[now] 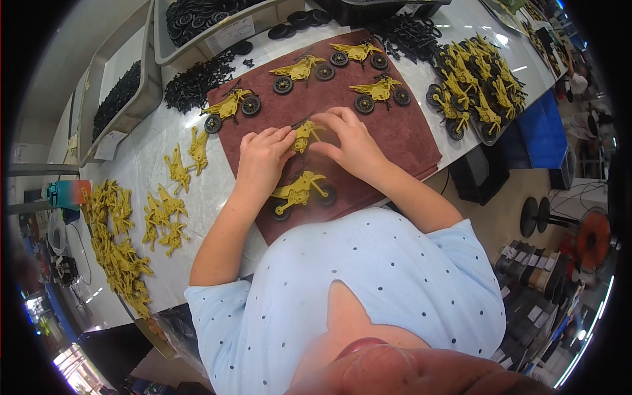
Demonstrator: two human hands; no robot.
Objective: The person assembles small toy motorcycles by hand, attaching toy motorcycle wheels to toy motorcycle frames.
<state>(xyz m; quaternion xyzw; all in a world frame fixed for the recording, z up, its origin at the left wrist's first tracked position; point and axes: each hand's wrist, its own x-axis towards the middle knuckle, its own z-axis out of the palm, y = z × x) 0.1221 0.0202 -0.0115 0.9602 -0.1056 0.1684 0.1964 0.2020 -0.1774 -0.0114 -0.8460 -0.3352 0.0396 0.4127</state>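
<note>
A finished bike (299, 193) lies at the cloth's (408, 141) near edge. Just beyond, both hands, left (263, 155) and right (352, 141), pinch a yellow frame (305, 135) mid-cloth: probably light, stiff plastic, best held by its body.

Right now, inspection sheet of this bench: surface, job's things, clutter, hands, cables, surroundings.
Surface: pale table with a maroon cloth mat on it.
Job's things: yellow toy motorcycle body held over the mat; five wheeled bikes on the mat, nearest one below the hands.
Clutter: loose yellow bodies at left; tray of finished bikes at right; black parts pile; grey bins with black parts.
Hands: left hand and right hand both pinch the body.
Cables: black cables on the floor at right.
Surroundings: stool bases, stacked boxes.
</note>
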